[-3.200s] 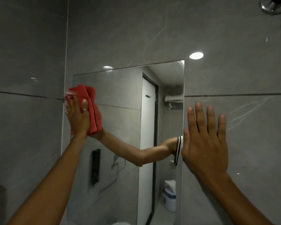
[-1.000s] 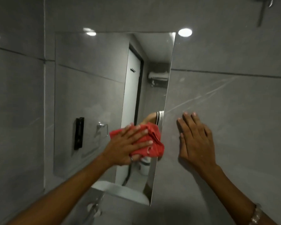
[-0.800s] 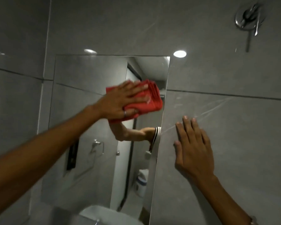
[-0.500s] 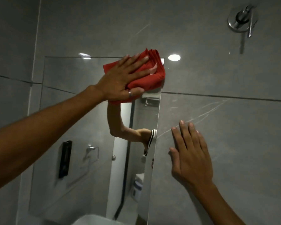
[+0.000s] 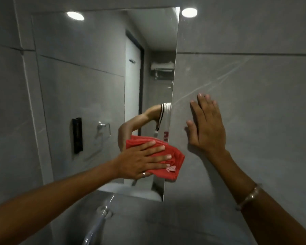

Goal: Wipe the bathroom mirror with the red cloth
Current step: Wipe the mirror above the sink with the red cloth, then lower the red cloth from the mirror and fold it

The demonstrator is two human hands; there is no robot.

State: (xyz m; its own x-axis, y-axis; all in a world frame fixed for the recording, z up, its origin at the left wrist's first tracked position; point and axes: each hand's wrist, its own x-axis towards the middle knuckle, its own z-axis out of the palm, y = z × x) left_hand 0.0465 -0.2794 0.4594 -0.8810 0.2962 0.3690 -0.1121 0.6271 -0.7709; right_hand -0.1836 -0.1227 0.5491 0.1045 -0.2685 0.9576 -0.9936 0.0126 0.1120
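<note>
- While the left hand (image 5: 141, 159) lies flat with fingers spread, it presses the red cloth (image 5: 163, 162) against the mirror (image 5: 81, 82); palm on top, nothing curled around the fabric.
- Cloth sits bunched under the fingers, at the mirror's lower right corner. Its far end sticks out past the fingertips and overlaps the mirror's right edge onto the grey wall tile (image 5: 254, 121).
- A small pale tag (image 5: 171, 168) shows on the cloth just below the fingertips.
- A ring (image 5: 143, 173) is visible on one finger at the lower edge of that hand.
- Right hand (image 5: 208, 127), up and to the right of the cloth, apart from it: open, fingers straight and close together, palm flat on the tile, holding nothing.
- A bracelet (image 5: 249, 196) is on the right wrist.
- Above the pressing hand, the glass reflects a bent arm and a striped sleeve edge.
- Below the hand, a white basin rim (image 5: 131, 190) and a tap (image 5: 104, 209), blurred.
</note>
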